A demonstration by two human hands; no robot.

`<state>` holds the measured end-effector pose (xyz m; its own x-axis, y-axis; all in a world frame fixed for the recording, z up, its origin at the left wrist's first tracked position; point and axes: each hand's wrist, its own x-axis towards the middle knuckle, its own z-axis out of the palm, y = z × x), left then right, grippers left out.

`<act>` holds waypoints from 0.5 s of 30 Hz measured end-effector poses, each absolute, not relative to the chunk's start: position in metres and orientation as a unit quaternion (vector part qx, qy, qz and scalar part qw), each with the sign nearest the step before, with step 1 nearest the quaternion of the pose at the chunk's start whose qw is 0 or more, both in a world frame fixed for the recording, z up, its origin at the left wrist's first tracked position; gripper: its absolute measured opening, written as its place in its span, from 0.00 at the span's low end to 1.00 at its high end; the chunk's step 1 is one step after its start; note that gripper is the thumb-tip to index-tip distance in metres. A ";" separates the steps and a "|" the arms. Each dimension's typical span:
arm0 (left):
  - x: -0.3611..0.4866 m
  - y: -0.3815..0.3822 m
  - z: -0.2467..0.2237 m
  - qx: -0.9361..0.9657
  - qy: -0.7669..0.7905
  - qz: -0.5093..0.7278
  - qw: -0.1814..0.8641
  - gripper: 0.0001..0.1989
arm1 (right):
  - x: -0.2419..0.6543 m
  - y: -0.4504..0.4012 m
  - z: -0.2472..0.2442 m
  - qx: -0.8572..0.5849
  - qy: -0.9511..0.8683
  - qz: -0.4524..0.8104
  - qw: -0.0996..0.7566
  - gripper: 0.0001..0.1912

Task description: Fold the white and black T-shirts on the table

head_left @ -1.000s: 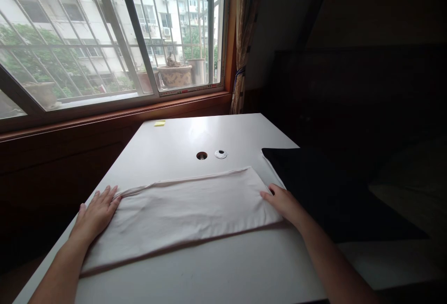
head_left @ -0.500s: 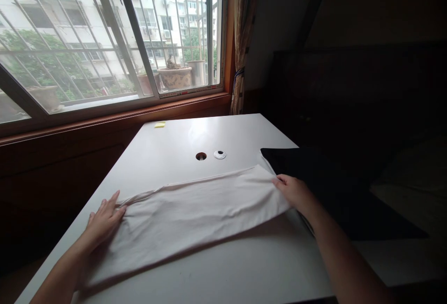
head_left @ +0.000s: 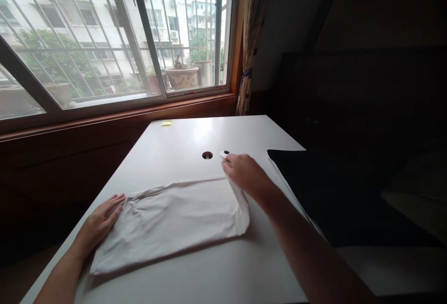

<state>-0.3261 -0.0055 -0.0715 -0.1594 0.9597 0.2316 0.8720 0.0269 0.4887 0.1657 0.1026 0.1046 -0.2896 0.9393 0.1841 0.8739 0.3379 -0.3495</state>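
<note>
A white cloth lies as a long folded strip on the white table, wrinkled near its left end. My left hand rests with fingers spread on the cloth's upper left corner and the tabletop beside it. My right hand pinches the cloth's upper right edge and holds it raised, so the right end folds over towards the left. The underside of that fold is partly hidden by the hand and forearm.
A dark cloth covers the table's right side. Behind my right hand are a round hole and a white ring. A yellow note sits at the far left edge, below the barred window.
My right hand has moved left with the cloth's right end, making the strip shorter. My left hand stays at the left end. The view has shifted slightly.
</note>
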 end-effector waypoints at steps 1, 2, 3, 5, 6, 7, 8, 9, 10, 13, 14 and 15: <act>-0.324 -0.006 -0.070 0.650 0.706 0.268 0.079 0.33 | 0.139 0.094 0.106 -0.546 -0.816 0.094 0.165 0.16; -0.322 -0.006 -0.070 0.654 0.704 0.267 0.077 0.32 | 0.114 0.083 0.105 -0.517 -0.835 0.107 0.156 0.18; -0.321 -0.007 -0.069 0.654 0.703 0.268 0.077 0.32 | 0.092 0.071 0.103 -0.475 -0.857 0.129 0.156 0.19; -0.320 -0.008 -0.068 0.651 0.705 0.270 0.081 0.31 | 0.059 0.050 0.095 -0.357 -0.902 0.182 0.162 0.22; -0.320 -0.009 -0.067 0.650 0.705 0.271 0.084 0.31 | 0.051 0.042 0.090 -0.321 -0.910 0.203 0.168 0.23; -0.321 -0.009 -0.067 0.649 0.705 0.271 0.088 0.30 | 0.048 0.038 0.084 -0.302 -0.913 0.218 0.170 0.25; -0.321 -0.010 -0.067 0.649 0.705 0.272 0.090 0.30 | 0.050 0.038 0.077 -0.304 -0.909 0.227 0.171 0.26; -0.321 -0.010 -0.068 0.648 0.705 0.273 0.091 0.31 | 0.056 0.041 0.069 -0.323 -0.902 0.231 0.172 0.26; -0.322 -0.010 -0.068 0.648 0.705 0.274 0.090 0.31 | 0.065 0.048 0.060 -0.354 -0.890 0.230 0.171 0.25; -0.323 -0.008 -0.071 0.646 0.705 0.279 0.087 0.32 | 0.103 0.073 0.030 -0.462 -0.845 0.209 0.171 0.17; -0.323 -0.008 -0.072 0.645 0.705 0.281 0.086 0.32 | 0.115 0.080 0.020 -0.498 -0.831 0.187 0.164 0.17; -0.324 -0.008 -0.072 0.645 0.705 0.282 0.085 0.33 | 0.126 0.085 0.010 -0.530 -0.816 0.172 0.153 0.20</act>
